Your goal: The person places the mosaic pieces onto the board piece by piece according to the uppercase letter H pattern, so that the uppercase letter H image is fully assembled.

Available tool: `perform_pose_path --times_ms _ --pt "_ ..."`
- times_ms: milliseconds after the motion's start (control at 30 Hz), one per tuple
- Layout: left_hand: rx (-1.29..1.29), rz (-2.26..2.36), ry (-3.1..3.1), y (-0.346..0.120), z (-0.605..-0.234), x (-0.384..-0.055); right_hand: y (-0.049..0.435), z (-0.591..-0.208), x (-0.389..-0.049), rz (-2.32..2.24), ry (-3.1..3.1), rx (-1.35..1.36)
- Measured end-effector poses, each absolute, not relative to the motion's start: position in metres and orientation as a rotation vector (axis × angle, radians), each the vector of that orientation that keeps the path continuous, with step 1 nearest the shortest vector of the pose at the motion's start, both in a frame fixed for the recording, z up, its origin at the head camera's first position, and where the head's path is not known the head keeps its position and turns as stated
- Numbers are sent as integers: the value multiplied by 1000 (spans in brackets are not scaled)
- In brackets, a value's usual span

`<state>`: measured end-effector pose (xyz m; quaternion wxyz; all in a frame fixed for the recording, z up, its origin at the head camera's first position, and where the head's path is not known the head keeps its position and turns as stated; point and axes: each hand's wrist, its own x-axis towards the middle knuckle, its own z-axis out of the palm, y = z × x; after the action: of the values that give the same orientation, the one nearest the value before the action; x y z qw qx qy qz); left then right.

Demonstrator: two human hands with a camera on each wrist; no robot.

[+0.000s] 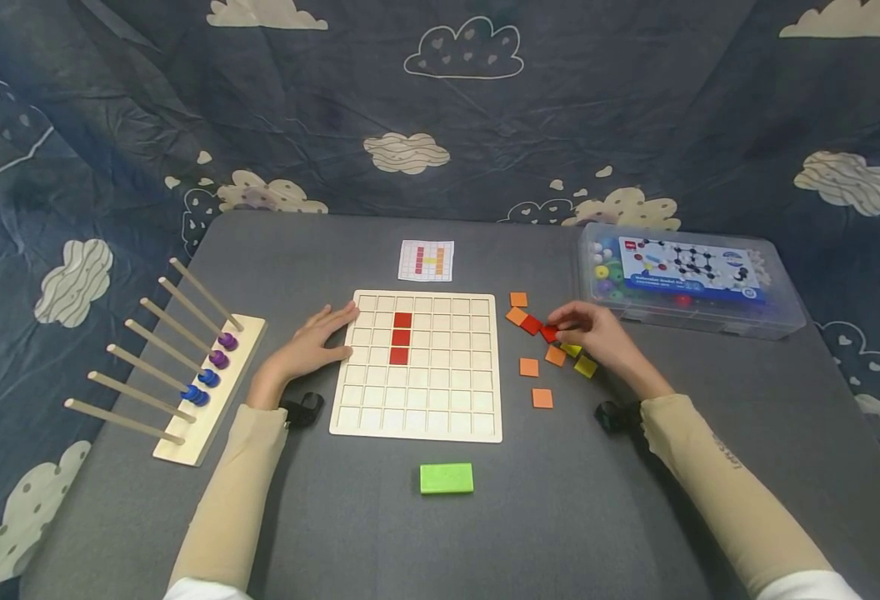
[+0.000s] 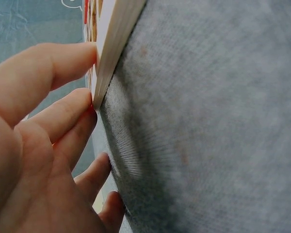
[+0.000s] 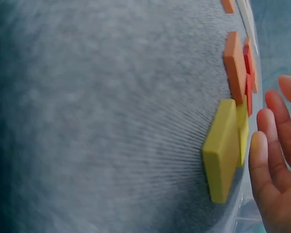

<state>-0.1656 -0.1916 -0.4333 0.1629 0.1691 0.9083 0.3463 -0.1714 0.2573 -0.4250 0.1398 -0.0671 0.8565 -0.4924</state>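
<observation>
Hands [image 1: 307,348] between peg rack [image 1: 213,400] and plastic box [image 1: 691,275]

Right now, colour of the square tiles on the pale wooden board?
Red square tiles, clearest in head view.

1. Board [image 1: 415,398] mid-table [image 1: 365,533], three tiles [image 1: 400,337] on it.
2. Card [image 1: 426,261] behind it; block [image 1: 447,478] in front.
3. Peg rack [image 1: 218,396] left, past the left hand [image 1: 308,346] at the board's edge.
4. Loose tiles [image 1: 528,367] right; right hand [image 1: 592,335] over them, perhaps touching one.
5. Box [image 1: 710,312] behind, farther right.
</observation>
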Motion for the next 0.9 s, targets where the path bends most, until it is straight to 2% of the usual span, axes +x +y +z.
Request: perform_pose_path --times_ms 500,900 --pt "506 992 2595 -193 -435 -166 246 -432 -174 -1163 2689 -176" --pt "524 989 2589 -194 -435 -166 246 -429 -172 -1156 2694 -171"
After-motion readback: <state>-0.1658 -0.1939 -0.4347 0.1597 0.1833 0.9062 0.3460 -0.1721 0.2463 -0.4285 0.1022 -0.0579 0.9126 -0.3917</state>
